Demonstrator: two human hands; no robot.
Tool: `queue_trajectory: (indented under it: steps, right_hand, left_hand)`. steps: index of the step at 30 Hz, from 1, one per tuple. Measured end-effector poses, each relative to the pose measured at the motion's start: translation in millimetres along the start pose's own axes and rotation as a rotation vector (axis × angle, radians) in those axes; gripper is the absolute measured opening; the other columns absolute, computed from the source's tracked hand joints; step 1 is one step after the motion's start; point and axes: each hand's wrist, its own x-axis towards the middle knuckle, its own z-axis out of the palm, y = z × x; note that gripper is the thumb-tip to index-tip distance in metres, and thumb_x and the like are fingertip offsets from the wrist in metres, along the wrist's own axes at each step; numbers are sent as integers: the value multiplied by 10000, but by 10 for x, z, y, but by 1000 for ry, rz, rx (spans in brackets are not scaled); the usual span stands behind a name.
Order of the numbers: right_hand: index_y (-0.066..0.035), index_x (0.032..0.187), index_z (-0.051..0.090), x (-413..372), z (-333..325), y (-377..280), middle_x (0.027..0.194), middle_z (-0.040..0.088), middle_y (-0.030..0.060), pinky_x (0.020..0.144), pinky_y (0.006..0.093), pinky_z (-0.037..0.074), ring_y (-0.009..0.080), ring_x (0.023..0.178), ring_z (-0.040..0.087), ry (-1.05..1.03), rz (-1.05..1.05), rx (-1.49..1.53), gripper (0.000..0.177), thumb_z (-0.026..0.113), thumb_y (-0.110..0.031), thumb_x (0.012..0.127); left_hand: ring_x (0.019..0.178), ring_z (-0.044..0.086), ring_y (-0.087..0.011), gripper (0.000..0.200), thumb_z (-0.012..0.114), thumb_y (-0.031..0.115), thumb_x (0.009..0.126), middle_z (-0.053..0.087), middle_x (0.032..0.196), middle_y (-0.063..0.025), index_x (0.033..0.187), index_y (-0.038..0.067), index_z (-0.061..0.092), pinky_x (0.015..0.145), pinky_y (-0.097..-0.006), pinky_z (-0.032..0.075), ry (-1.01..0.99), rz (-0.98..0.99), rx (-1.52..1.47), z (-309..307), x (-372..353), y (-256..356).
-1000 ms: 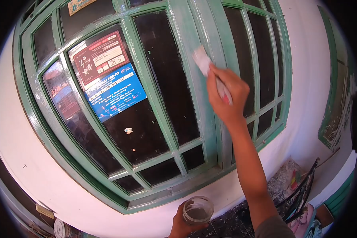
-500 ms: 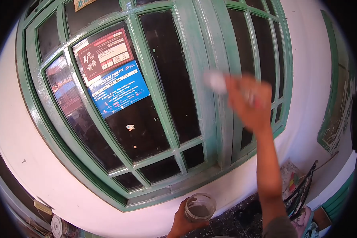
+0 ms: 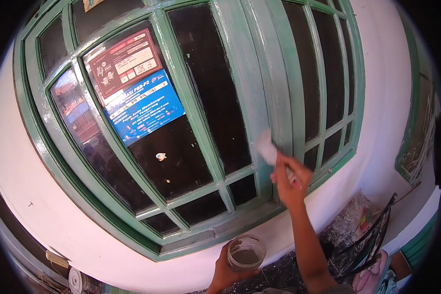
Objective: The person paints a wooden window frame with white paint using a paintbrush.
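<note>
My right hand is closed around the handle of a paintbrush, whose pale, blurred head lies against or just in front of the green window frame, on its wide middle upright. Motion blur hides whether the bristles touch the wood. Low in the view, my left hand grips a clear jar with greyish paint inside, its mouth facing up. Glossy streaks show on the bars left of the brush.
A red-brown sticker and a blue sticker are on a dark pane. White wall surrounds the window. Below right are a black metal frame and pink footwear; a tin stands at lower left.
My right hand has moved down and slightly left with the paintbrush, along the middle upright. My left hand holds the jar in nearly the same place. The view has shifted slightly.
</note>
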Motion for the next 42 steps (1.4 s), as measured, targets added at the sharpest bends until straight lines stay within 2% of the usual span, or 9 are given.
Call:
queue_trajectory:
  steps: [7, 12, 14, 17, 20, 26, 30, 36, 42]
  right_hand:
    - [39, 1013, 765, -92, -224, -368, 763, 714, 100, 526, 254, 496, 113, 584, 671, -72, 133, -58, 110, 692, 22, 933]
    - [9, 986, 790, 1444, 400, -1159, 722, 700, 149, 607, 298, 523, 160, 639, 684, 191, -675, -65, 112, 741, -25, 891]
    - [10, 1102, 782, 2094, 741, -1326, 808, 735, 65, 546, 225, 537, 88, 635, 676, 204, -664, 88, 196, 716, -123, 974]
    - [9, 903, 771, 2422, 1039, -1615, 709, 709, 137, 633, 306, 539, 163, 666, 707, 171, -435, 333, 118, 725, -99, 895]
    - [18, 912, 765, 2273, 1075, -1186, 703, 716, 120, 643, 301, 542, 160, 696, 724, 287, -548, 148, 136, 724, -110, 895]
    - [52, 1037, 753, 624, 545, -441, 778, 723, 114, 588, 285, 532, 95, 694, 671, 214, -107, 113, 136, 676, -27, 959]
    - [46, 1024, 755, -417, 163, 144, 743, 703, 76, 531, 278, 525, 111, 594, 665, 179, 98, 0, 120, 690, -28, 955]
    - [38, 1044, 756, -822, -120, 68, 817, 724, 84, 491, 248, 514, 111, 573, 662, 140, 599, 32, 131, 694, -49, 968]
    - [48, 1054, 763, 573, 281, -723, 887, 765, 104, 610, 288, 630, 148, 762, 732, 104, 194, 163, 173, 685, -73, 957]
  left_hand:
    - [1348, 569, -281, 1182, 1054, 278, 553, 573, 1456, -172, 1495, -19, 404, 1155, -412, 452, -21, -9, -26, 40, -27, -32]
    - [1366, 544, -284, 1203, 1062, 257, 537, 544, 1468, -165, 1498, -8, 389, 1164, -418, 445, -27, -27, 4, 18, -65, 26]
    - [1342, 566, -294, 1196, 1057, 255, 539, 554, 1471, -169, 1509, 9, 401, 1132, -429, 472, 9, 26, -34, 32, -67, -106]
    - [1318, 577, -325, 1230, 1060, 212, 504, 541, 1476, -169, 1531, 54, 401, 1080, -475, 522, 31, 63, -79, 33, -2, -233]
    - [1321, 573, -323, 1255, 1060, 225, 496, 537, 1473, -171, 1536, 40, 383, 1071, -479, 528, 18, -11, -6, 35, -1, -216]
    - [1323, 572, -318, 1245, 1056, 212, 509, 531, 1475, -170, 1536, 31, 377, 1071, -466, 532, 16, -1, 68, 49, 14, -340]
    - [1334, 567, -319, 1246, 1050, 212, 529, 513, 1496, -174, 1550, 43, 355, 1068, -484, 531, -1, -3, -135, 91, -10, -406]
    - [1343, 563, -278, 1188, 1059, 244, 549, 543, 1469, -158, 1499, -15, 395, 1147, -418, 458, -8, -14, -34, 64, -164, -72]
    - [1341, 567, -269, 1167, 1057, 263, 546, 561, 1453, -143, 1487, 7, 416, 1133, -412, 468, -2, 7, -19, 20, -246, -87]
